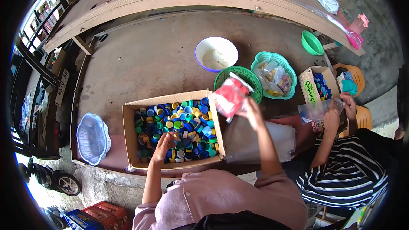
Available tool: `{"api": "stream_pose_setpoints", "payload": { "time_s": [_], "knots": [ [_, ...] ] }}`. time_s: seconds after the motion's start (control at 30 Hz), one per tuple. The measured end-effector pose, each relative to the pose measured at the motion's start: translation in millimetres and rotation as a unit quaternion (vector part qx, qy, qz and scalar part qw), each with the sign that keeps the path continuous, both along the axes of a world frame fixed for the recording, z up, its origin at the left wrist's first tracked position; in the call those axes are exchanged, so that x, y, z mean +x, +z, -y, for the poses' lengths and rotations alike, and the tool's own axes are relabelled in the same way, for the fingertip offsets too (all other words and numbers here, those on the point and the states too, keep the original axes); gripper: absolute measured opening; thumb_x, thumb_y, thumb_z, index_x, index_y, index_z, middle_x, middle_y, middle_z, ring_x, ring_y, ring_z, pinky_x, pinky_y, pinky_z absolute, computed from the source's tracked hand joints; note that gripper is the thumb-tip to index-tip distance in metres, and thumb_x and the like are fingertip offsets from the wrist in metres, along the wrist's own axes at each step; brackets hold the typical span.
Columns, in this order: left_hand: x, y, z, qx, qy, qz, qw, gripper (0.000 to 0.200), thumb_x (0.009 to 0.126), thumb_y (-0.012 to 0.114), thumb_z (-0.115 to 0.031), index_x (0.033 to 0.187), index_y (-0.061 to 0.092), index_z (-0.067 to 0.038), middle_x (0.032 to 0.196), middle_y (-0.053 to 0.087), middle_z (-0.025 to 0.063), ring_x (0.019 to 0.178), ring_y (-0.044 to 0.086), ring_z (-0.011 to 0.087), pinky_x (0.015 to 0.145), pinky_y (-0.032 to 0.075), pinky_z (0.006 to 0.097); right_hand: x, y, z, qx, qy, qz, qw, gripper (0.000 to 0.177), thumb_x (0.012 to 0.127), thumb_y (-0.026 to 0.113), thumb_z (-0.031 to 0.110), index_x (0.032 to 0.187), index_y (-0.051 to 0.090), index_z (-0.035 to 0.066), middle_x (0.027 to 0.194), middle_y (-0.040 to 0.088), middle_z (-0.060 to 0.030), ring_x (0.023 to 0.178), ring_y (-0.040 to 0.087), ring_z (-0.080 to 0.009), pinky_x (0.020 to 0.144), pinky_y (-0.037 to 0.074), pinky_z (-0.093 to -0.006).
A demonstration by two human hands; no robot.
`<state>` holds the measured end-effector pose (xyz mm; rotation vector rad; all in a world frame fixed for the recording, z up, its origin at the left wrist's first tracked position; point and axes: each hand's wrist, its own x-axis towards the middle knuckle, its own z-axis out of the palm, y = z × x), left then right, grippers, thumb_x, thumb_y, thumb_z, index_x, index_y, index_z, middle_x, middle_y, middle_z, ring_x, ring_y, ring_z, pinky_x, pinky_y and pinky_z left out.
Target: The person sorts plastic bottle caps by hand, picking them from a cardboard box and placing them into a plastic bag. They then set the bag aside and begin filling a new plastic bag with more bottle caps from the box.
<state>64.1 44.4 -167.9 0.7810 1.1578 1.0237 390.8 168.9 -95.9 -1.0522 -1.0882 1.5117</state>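
Observation:
My right hand (252,115) grips a plastic bag with red contents (230,97), lifted over the front of the green basket (221,76); the bag is slightly blurred. The kind of things inside it cannot be made out. My left hand (162,148) is over the near side of a cardboard box (131,140), fingers apart, close to the bottle caps. Many blue, green, yellow and white bottle caps (183,123) fill this box. A stack of clear plastic bags (260,142) lies on the table below my right forearm.
Behind stand a white bowl (217,51) and a turquoise basket (257,66) with filled bags. A blue basket (93,138) is at left, a green bowl (312,42) at far right. Beside a smaller cardboard box (307,86), a co-worker's hands (331,119) hold a clear bag.

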Motion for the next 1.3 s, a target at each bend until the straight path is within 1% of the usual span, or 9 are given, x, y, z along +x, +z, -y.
{"api": "stream_pose_setpoints", "payload": {
  "time_s": [0.23,0.33,0.47,0.53,0.77,0.93,1.1,1.23,1.3],
  "knots": [
    [-1.7,-1.2,-4.2,-0.015,0.08,0.011,0.997,0.034,0.092,0.037,-0.035,0.107,0.048,-0.007,0.085,0.055,0.0017,0.072,0.05,0.0091,0.065,0.041,0.0236,29.5,-82.3,-78.0,-0.008,0.034,0.158,0.987,0.039,0.092,0.041,0.03,0.115,0.041,-0.001,0.116,0.041,-0.0091,0.103,0.047,-0.0206,0.079,0.05,-0.0367],
    [-2.5,-0.7,-4.4,-0.016,0.086,0.021,0.996,0.034,0.092,0.038,-0.036,0.107,0.049,-0.008,0.085,0.055,0.0011,0.071,0.05,0.0085,0.064,0.04,0.023,36.7,-108.5,-92.3,0.073,-0.016,0.393,0.916,0.035,0.089,0.044,0.032,0.1,0.052,0.0,0.088,0.056,-0.0097,0.085,0.056,-0.0222,0.064,0.049,-0.0342],
    [-3.9,-7.3,-2.5,-0.03,0.099,0.016,0.995,0.033,0.092,0.038,-0.036,0.106,0.049,-0.008,0.084,0.055,0.0006,0.072,0.05,0.0081,0.064,0.039,0.0224,25.7,-86.3,-81.3,0.174,-0.132,0.513,0.83,0.03,0.081,0.053,0.028,0.085,0.055,-0.001,0.082,0.056,-0.0209,0.081,0.053,-0.0385,0.072,0.041,-0.0447],
    [-4.5,-6.2,-4.9,-0.034,0.098,0.012,0.994,0.033,0.092,0.038,-0.036,0.106,0.049,-0.008,0.084,0.055,0.0005,0.072,0.05,0.0079,0.064,0.039,0.0223,12.0,-68.3,-74.1,0.297,-0.251,0.543,0.744,0.021,0.078,0.057,0.024,0.082,0.055,0.003,0.079,0.053,-0.0164,0.079,0.051,-0.0364,0.072,0.041,-0.0427],
    [-5.8,4.4,-3.4,0.037,0.122,-0.047,0.991,0.031,0.092,0.037,-0.033,0.105,0.049,-0.007,0.084,0.054,0.001,0.072,0.049,0.008,0.062,0.039,0.0217,22.6,-55.4,-61.2,0.257,-0.186,0.542,0.778,0.021,0.083,0.05,0.022,0.093,0.059,0.006,0.091,0.055,-0.0126,0.087,0.051,-0.0302,0.079,0.041,-0.0385],
    [-30.1,36.5,23.1,0.151,0.191,-0.169,0.955,0.031,0.093,0.037,-0.029,0.11,0.047,-0.005,0.085,0.053,0.0018,0.073,0.049,0.0089,0.065,0.04,0.0224,37.9,-30.6,15.9,0.281,-0.286,0.489,0.775,0.018,0.079,0.056,0.012,0.095,0.055,0.003,0.09,0.053,-0.0138,0.086,0.052,-0.0312,0.075,0.041,-0.0392],
    [-89.3,15.6,58.0,0.193,0.295,-0.03,0.935,0.037,0.091,0.039,-0.037,0.111,0.047,-0.007,0.083,0.049,-0.0006,0.071,0.047,0.0084,0.067,0.039,0.0239,34.9,-99.1,103.5,0.24,-0.219,0.551,0.769,0.027,0.075,0.063,0.02,0.096,0.057,0.004,0.095,0.054,-0.0138,0.092,0.051,-0.0317,0.08,0.041,-0.0395],
    [-99.4,19.0,72.0,0.202,0.303,0.187,0.912,0.037,0.09,0.04,-0.039,0.109,0.046,-0.009,0.085,0.048,-0.0004,0.077,0.047,0.0106,0.07,0.041,0.0274,37.6,-123.0,115.4,0.22,-0.186,0.579,0.762,0.02,0.075,0.063,0.021,0.087,0.063,0.005,0.095,0.057,-0.0113,0.094,0.052,-0.0297,0.082,0.041,-0.0383],
    [-102.4,14.0,72.2,0.209,0.31,0.197,0.906,0.036,0.09,0.04,-0.038,0.109,0.046,-0.009,0.085,0.048,-0.0004,0.077,0.047,0.0108,0.07,0.041,0.0276,42.7,-135.6,110.1,0.204,-0.204,0.554,0.781,0.018,0.076,0.062,0.021,0.085,0.063,0.004,0.093,0.058,-0.0109,0.092,0.053,-0.0292,0.082,0.042,-0.0376]
  ]
}}
